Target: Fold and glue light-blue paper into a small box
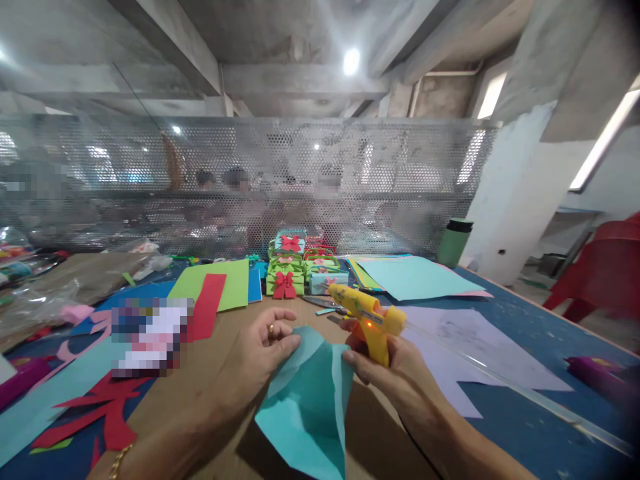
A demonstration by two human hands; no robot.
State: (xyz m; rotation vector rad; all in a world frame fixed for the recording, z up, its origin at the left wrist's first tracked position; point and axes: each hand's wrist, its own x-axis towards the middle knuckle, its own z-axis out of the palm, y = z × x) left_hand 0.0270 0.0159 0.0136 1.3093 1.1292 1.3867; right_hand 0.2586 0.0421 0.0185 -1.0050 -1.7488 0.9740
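A folded piece of turquoise paper [307, 413] stands between my hands above the brown board. My left hand [263, 350] pinches its upper left edge between thumb and fingers. In my right hand [395, 370] is a yellow hot glue gun [367, 313], its nozzle pointing left and a small orange light glowing on its side. A long clear glue stick [480, 363] trails from its back end. The right thumb and a finger also touch the paper's right edge. Scissors [323, 304] lie on the board just beyond the glue gun.
Small paper boxes with bows [285, 283] stand at the back middle. Coloured sheets [410, 277] and lilac paper [490, 340] lie to the right, near a green bottle [454, 243]. Red paper cuttings [107, 407] and a green sheet [227, 283] are on the left. A perforated metal screen [240, 147] rises behind.
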